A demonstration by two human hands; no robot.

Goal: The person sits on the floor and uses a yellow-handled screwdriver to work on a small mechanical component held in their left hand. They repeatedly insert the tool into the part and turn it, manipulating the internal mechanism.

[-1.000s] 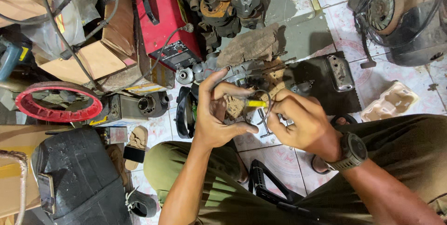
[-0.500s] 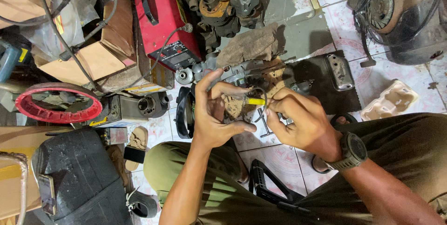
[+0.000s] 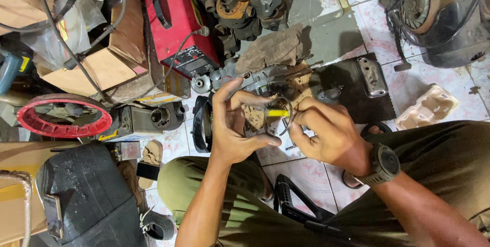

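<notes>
Slippage is the risk: at frame centre the left hand (image 3: pixel 236 124) curls around a small grimy metal part (image 3: pixel 255 119), while the right hand (image 3: pixel 326 132) pinches a thin ring (image 3: pixel 286 116), possibly with a yellow-handled tool (image 3: pixel 278 112). Loose fingers could drop either onto the cluttered floor (image 3: pixel 316 27).

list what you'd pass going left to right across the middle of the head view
red ring → small dark engine part → left hand → yellow-handled tool → right hand → wristwatch → pale moulded tray
</notes>
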